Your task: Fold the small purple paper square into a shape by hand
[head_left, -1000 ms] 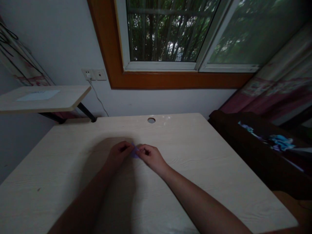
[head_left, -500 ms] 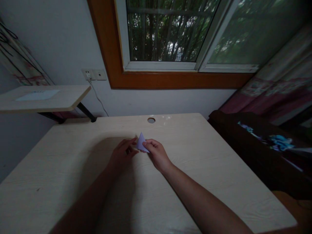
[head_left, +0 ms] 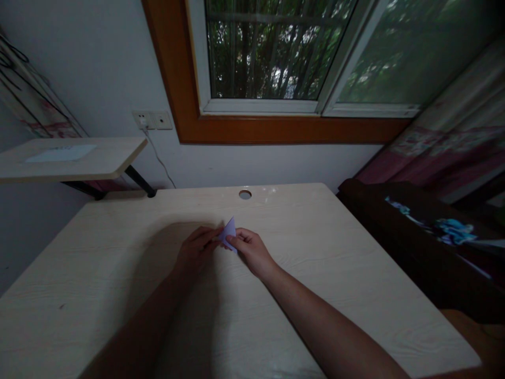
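A small piece of folded purple paper [head_left: 229,229], roughly triangular with one point upward, is held over the desk [head_left: 300,316]. My right hand [head_left: 252,250] pinches it from the right, thumb across its front and fingers behind. At the paper's left corner, my left hand [head_left: 199,245] has its fingertips closed on the edge. Part of the paper is hidden by the right thumb, and the fingers behind it barely show.
A raised shelf [head_left: 122,167] with a paper sheet [head_left: 61,153] on it stands at the back left. Near the desk's back edge is a round cable hole [head_left: 245,195]. A white cord [head_left: 158,158] hangs from the wall socket [head_left: 152,120]. Dark furniture [head_left: 410,252] borders the right side.
The purple paper has turned, so its tip now leans to the right. My left fingers have come together onto its left corner, where before they were apart from each other.
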